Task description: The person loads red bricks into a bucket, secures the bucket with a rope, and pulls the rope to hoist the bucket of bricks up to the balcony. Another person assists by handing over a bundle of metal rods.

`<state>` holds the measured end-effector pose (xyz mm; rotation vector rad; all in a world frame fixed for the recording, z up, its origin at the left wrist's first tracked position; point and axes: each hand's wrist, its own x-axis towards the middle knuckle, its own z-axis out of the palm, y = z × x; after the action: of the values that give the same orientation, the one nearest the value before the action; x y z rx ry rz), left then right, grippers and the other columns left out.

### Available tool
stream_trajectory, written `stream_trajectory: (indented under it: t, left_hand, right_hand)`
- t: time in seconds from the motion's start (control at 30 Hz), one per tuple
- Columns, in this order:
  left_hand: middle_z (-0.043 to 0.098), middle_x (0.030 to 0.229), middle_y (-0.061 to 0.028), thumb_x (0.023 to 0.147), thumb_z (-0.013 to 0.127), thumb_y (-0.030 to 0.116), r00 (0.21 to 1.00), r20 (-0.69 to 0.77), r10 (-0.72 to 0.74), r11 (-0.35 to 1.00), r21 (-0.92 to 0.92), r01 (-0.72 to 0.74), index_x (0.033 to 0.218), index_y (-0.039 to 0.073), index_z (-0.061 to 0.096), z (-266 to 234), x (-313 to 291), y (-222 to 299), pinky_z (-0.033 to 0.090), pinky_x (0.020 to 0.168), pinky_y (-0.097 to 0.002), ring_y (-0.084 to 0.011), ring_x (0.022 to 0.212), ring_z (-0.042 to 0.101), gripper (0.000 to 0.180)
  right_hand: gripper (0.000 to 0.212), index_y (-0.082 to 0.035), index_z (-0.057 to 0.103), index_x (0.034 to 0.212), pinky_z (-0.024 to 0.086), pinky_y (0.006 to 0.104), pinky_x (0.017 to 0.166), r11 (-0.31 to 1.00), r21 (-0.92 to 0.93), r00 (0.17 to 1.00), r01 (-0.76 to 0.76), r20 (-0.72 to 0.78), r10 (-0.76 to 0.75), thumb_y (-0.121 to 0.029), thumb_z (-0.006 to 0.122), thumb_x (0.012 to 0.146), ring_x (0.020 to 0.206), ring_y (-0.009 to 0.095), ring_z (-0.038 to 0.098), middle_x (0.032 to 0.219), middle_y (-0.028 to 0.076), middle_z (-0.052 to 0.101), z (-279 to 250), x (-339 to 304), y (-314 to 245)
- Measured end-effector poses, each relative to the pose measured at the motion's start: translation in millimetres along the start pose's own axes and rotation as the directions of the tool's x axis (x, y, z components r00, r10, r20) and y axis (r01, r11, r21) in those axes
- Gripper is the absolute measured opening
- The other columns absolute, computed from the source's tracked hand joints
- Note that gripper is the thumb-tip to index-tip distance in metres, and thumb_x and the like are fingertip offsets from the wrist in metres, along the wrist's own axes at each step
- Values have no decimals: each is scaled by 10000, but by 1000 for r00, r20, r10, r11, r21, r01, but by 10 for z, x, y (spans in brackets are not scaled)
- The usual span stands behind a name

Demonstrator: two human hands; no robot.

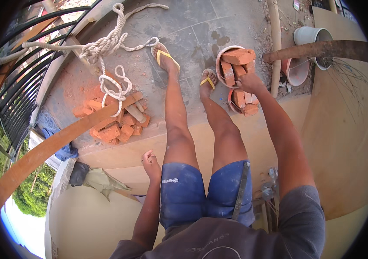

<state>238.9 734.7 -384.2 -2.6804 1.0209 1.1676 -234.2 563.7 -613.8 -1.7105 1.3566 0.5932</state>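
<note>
The dusty grey floor point(192, 36) carries rope point(106, 45) and broken bricks point(125, 133)

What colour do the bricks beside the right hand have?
The bricks are orange-red, seen best in the head view.

The scene is viewed from the person's head, through the left one of two wide fisheye cameras worn side by side. The lens is aimed steeply downward along the body: the dark shirt point(244, 237) is seen nearest, the blue shorts point(184, 185) beyond it, and the feet point(164, 58) far off on the paved floor point(184, 19). The left hand point(150, 165) and the right hand point(250, 83) are both taken in. On the left, the black railing point(22, 97) is bent by the lens, and everything is framed by a dark round rim.
</note>
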Motion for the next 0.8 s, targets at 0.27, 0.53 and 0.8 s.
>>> stream_trajectory:
  t: [0.27,0.53,0.8]
  left_hand:
    - [597,1037,-77,973,526,133,956,17,-292,773,-585,247,1105,25,645,36,-828,-996,486,825,-316,-165,899,582,208]
    - [653,989,-41,986,553,307,980,81,-182,659,-730,183,1101,60,666,179,-125,-1843,511,776,-296,-133,911,618,295]
    - [574,1357,-89,1019,467,415,855,517,-37,-60,-856,514,1317,117,587,558,556,-2269,405,1054,-423,-188,1298,487,439]
  right_hand:
    - [398,-12,692,780,542,514,724,974,-205,986,97,-114,-122,-347,548,941,768,396,684,784,218,688,-278,-5,-1031]
    - [263,-24,643,843,555,469,596,824,-406,897,395,-23,-441,-253,569,950,707,388,683,742,188,669,-230,-803,-2727]
    - [263,-6,585,787,512,507,692,887,-228,893,402,310,-325,-211,606,950,682,411,647,667,213,611,-691,-2118,-5667]
